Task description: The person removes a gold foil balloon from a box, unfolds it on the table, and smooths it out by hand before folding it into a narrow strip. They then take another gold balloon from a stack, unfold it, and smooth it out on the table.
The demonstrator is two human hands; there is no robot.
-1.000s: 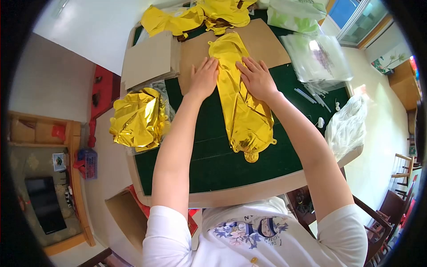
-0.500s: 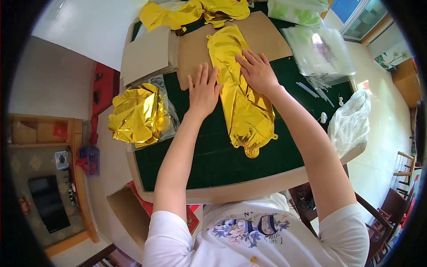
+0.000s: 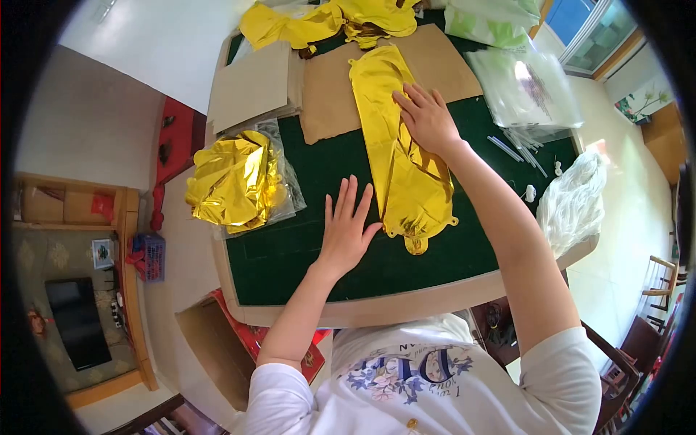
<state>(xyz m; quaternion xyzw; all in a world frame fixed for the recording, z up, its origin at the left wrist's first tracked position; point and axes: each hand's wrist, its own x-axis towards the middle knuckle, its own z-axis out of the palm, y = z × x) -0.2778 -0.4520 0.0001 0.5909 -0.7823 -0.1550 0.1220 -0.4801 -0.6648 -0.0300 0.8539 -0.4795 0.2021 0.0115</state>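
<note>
A flat gold foil balloon (image 3: 395, 145), folded into a long strip, lies on the green tabletop (image 3: 304, 268) with its far end over brown cardboard (image 3: 330, 101). My right hand (image 3: 429, 122) rests flat on the upper right part of the foil, fingers extended. Lower down, my left hand (image 3: 346, 232) lies palm down on the green surface, fingers spread, its thumb at the foil's left edge near the rounded tab. Neither hand grips anything.
More gold foil (image 3: 235, 181) lies on a clear bag at left, below stacked cardboard sheets (image 3: 250, 83). Other gold foil (image 3: 290, 27) is at the far edge. At right are clear plastic bags (image 3: 525, 87), thin white sticks (image 3: 506, 149) and a white string bundle (image 3: 573, 203).
My left hand has moved down along the foil's left edge toward its near end. The right hand stays on the foil, which looks a little smoother. The view has shifted slightly.
</note>
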